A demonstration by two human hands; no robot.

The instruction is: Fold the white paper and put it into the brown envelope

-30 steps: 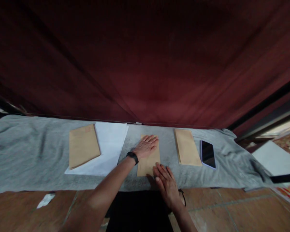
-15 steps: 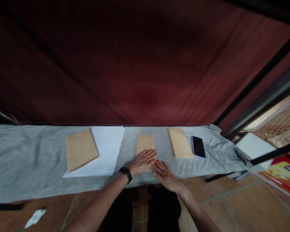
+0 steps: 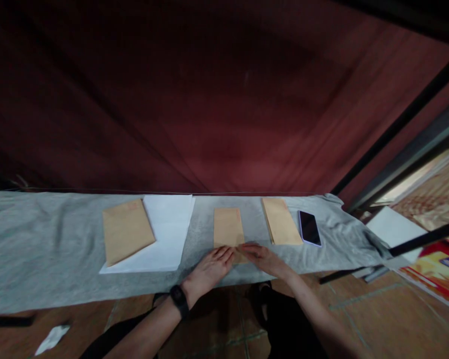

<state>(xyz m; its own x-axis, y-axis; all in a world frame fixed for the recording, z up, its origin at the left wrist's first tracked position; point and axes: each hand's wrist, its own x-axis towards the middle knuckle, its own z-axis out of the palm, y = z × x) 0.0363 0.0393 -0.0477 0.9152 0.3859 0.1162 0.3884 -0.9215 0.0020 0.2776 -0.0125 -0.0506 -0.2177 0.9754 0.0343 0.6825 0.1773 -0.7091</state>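
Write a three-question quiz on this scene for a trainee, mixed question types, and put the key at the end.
1. True or false: the phone lies to the right of the rightmost brown paper.

2. What lies partly under the leftmost brown paper?
A) the phone
B) the white sheets
C) the rightmost brown paper

3. Fill in the blank: of the three brown papers, the left hand and the right hand both touch the ____ one.

Key: 1. True; 2. B; 3. middle
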